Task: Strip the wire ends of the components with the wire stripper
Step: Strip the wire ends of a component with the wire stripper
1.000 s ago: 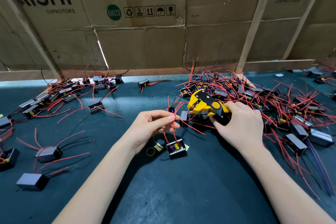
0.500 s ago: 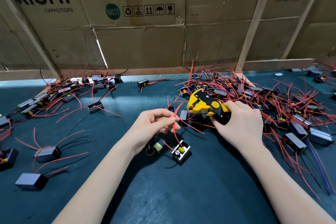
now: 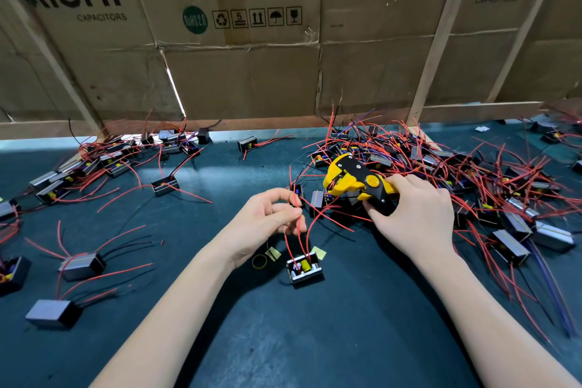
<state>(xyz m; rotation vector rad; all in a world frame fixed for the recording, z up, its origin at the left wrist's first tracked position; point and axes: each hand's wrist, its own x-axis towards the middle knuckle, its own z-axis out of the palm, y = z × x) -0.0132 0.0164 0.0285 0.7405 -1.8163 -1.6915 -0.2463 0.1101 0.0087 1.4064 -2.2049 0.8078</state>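
My left hand (image 3: 267,222) pinches the red wires (image 3: 297,230) of a small black box component (image 3: 305,268), which sits on the green mat just below the fingers with its open side up. My right hand (image 3: 415,217) grips the handles of a yellow-and-black wire stripper (image 3: 352,181). The stripper's jaws point left, a short way above and to the right of the pinched wires, and do not touch them.
A dense heap of components with red wires (image 3: 456,173) fills the right side behind the stripper. More wired components (image 3: 94,161) lie scattered at the left and far left. A rubber ring (image 3: 259,261) and yellow paper scraps (image 3: 272,253) lie beside the held component. A cardboard wall (image 3: 252,72) closes the back.
The component hanging from my left hand's wires has swung and turned from tilted to facing up. My right hand and the stripper have barely moved.
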